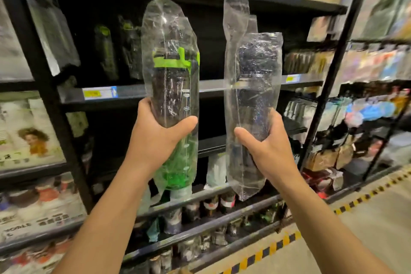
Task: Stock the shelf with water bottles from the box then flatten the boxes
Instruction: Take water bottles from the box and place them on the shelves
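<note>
The dark water bottle with a green collar, sealed in a clear plastic bag [171, 87], stands upright in the left hand [160, 131], fingers wrapped round its lower body. The black water bottle in a clear plastic bag [253, 95] is gripped the same way by the right hand [269, 142]. Both are raised in front of the black metal shelf [211, 88] and neither is on it yet. 2 similar bagged bottles [106, 51] already stand at the back, so stocking looks partly done. No box is in view, so flattening cannot be judged. The yellow price tag [99, 92] and the bottle's scale markings are too blurred to read.
</note>
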Tool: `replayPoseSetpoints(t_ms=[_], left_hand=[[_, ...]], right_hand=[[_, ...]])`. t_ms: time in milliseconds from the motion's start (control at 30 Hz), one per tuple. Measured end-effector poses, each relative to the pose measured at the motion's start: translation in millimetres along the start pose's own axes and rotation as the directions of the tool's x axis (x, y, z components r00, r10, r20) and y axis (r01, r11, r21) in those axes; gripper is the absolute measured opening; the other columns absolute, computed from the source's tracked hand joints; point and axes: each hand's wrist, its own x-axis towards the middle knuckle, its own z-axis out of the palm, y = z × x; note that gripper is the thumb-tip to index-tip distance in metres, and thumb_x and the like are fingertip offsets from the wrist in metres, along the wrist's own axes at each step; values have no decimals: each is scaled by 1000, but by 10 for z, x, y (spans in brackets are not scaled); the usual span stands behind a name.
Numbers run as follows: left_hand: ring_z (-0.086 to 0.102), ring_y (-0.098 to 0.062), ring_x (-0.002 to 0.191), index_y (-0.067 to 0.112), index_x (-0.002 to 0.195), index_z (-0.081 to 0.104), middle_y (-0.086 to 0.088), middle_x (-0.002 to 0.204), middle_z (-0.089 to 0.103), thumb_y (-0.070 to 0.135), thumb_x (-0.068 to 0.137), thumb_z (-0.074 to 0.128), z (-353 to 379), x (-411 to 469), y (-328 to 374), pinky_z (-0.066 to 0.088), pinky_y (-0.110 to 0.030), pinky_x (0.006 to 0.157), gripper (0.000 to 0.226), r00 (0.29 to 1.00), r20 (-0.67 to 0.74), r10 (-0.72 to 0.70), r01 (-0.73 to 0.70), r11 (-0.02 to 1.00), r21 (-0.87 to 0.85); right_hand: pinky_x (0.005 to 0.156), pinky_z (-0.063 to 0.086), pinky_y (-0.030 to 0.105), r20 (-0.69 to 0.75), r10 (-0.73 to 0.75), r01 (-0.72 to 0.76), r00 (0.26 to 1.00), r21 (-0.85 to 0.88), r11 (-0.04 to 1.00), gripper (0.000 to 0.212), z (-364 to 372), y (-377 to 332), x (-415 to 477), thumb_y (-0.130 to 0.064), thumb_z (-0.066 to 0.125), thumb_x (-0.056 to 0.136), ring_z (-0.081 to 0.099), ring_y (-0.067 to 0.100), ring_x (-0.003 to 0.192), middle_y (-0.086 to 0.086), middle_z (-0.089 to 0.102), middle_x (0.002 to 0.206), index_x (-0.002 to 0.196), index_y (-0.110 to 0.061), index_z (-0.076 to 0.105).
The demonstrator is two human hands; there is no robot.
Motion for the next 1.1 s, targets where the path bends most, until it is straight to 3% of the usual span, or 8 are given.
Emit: replayPoseSetpoints(t_ms=[100,233,500,700,800,967,1033,1100], left_hand=[[67,11,94,50,118,48,36,109,65,64,55,88,356,474,35,53,-28,79,77,998,8,58,-58,997,-43],[66,10,99,37,134,45,25,111,69,63,57,88,797,1175,40,54,-28,85,93,991,6,133,-131,985,-112],[68,4,100,33,137,45,17,119,68,57,59,90,1498,2493,-68,58,-38,93,94,986,-15,167,-167,968,-189],[59,20,99,36,135,33,22,120,58,44,70,92,1856,3200,-263,49,-10,74,88,970,-72,233,-241,961,-138],[59,20,103,33,136,28,18,124,56,30,74,93,2059,3448,-368,45,0,79,89,956,-114,271,-282,955,-91],[55,-8,127,24,144,30,5,139,52,34,72,94,2346,3836,-514,42,-25,108,97,949,-133,286,-288,958,4],[57,-14,124,23,135,40,3,135,57,36,70,95,2474,3985,-570,44,-29,106,86,966,-148,210,-206,978,40],[68,-19,95,31,97,60,7,101,69,38,71,94,2563,4109,-656,53,-24,82,43,981,-155,120,-105,989,102]], right_hand=[[84,26,-12,-24,-45,45,999,2,999,91,-92,120,521,-38,80,88,37,-39,108,-48,37,130,159,-25,24],[80,33,-10,-23,-120,120,993,15,993,62,-130,279,1242,-24,79,92,46,-37,102,-63,49,105,129,-47,35],[81,45,1,-21,-189,190,982,89,978,69,-101,666,2739,-29,79,91,59,-15,110,-37,60,120,149,-24,41],[81,48,3,19,-165,159,986,188,969,79,102,961,3680,-37,82,87,60,-13,113,-25,59,130,152,-29,38],[83,54,10,59,-145,128,988,234,964,79,273,1124,4079,-35,85,84,64,-7,111,-25,65,122,148,-29,39],[94,57,29,132,-138,99,982,262,960,75,460,1407,4689,-26,90,79,67,2,114,-13,67,124,139,-31,45],[93,58,34,165,-119,76,979,244,967,68,496,1496,4934,-29,91,78,69,10,112,-5,69,122,132,-27,51],[95,59,43,198,-93,46,976,229,972,57,534,1591,5148,-24,91,79,72,17,107,2,74,113,126,-18,59]])
